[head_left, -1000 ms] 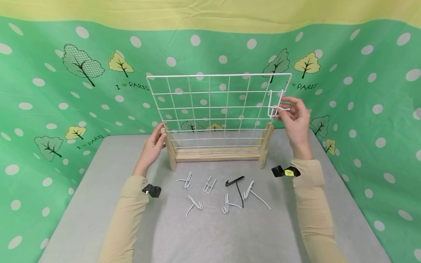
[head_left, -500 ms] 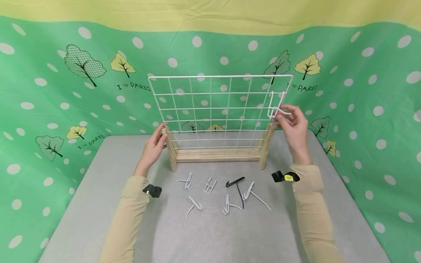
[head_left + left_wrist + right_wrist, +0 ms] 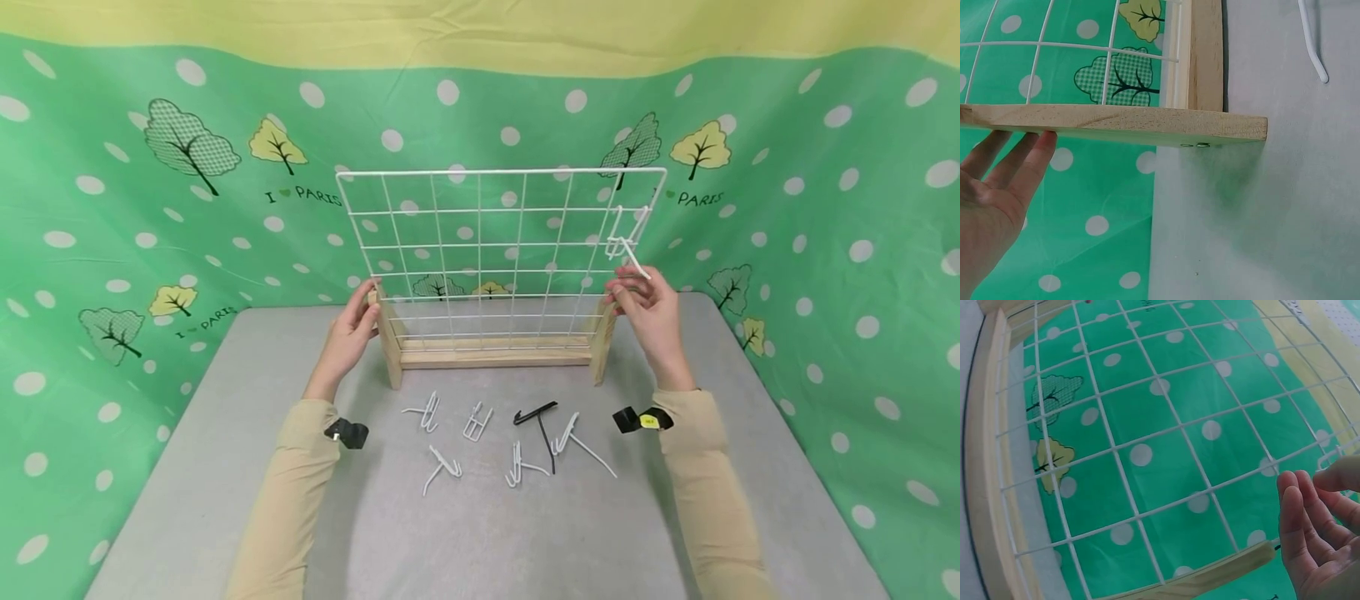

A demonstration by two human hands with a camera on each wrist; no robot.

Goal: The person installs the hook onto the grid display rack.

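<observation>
A white wire grid panel (image 3: 480, 246) stands upright in a wooden stand (image 3: 495, 360). My left hand (image 3: 347, 337) holds the top of the left wooden post, thumb in front; its fingertips meet the outer face in the left wrist view. A white wire hook (image 3: 624, 243) hangs on the grid's upper right, its prong slanting down to the right. Just below it, my right hand (image 3: 648, 308) has its fingers beside the top of the right post, holding nothing. The right wrist view shows its thumb (image 3: 1338, 475) apart from the loosely bent fingers.
On the grey table (image 3: 480, 542) before the stand lie several loose white hooks (image 3: 519, 467), among them a small double-wire one (image 3: 477, 422). One black hook (image 3: 536, 414) lies close to a long white hook (image 3: 576, 437). A green dotted cloth (image 3: 795, 275) surrounds the table.
My right hand has let go of the white hook and moved down and left toward the right post. The hook now hangs with its prong turned downward. My left hand stays at the left post.
</observation>
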